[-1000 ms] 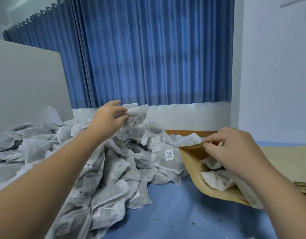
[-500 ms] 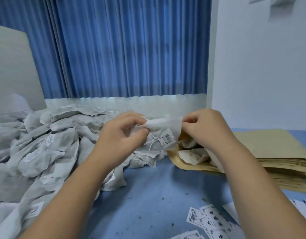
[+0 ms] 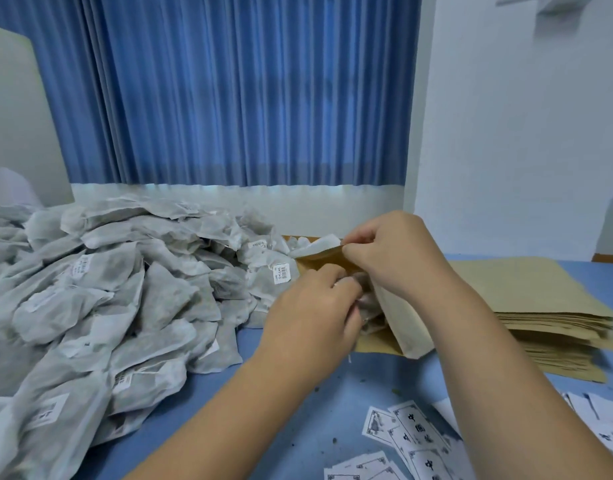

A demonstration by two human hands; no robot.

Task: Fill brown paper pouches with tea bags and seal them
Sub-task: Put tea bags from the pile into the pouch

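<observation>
A deep blue curtain (image 3: 246, 91) with vertical pleats fills the upper middle, between a pale grey board (image 3: 14, 116) at upper left and a white wall (image 3: 523, 133) at upper right. On the light blue table (image 3: 298, 427), the tea bags (image 3: 107, 299) heaped at left are greyish white, with white tags (image 3: 282, 273) printed in black. The brown paper pouch (image 3: 407, 327) at centre is tan with a pale cream face, the stack of pouches (image 3: 540, 306) at right is tan, and the labels (image 3: 412, 431) at lower right are white with black borders and characters.
</observation>
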